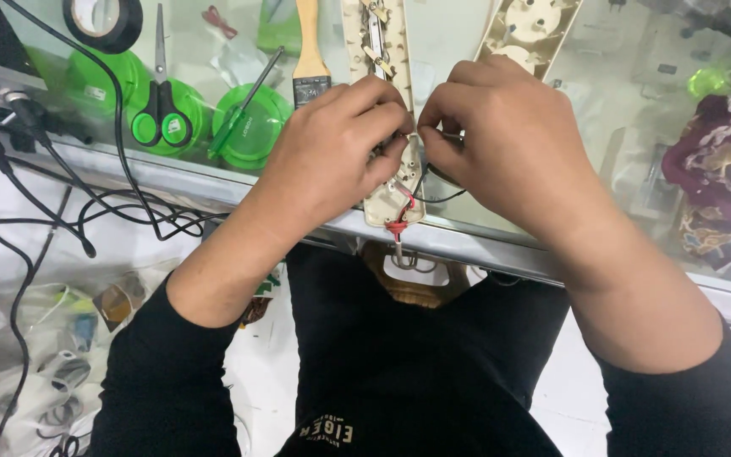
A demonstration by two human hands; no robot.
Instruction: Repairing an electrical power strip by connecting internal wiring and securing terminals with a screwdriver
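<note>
Cream plastic, thin-walled: opened power strip base lying lengthwise on the glass counter, near end at the counter edge. Probably light and stiff, brittle at the clips; best steadied by the long side walls, not by the brass strips inside. Left hand curled over the near half, fingertips pinched on something small at the wiring; what exactly, cannot tell. Right hand likewise clenched, fingertips pinching a thin dark wire beside the base. Red and black leads soft, springy, likely fragile at the joints. Second cover just beyond. Green-handled scissors, paintbrush, tape roll well left.
</note>
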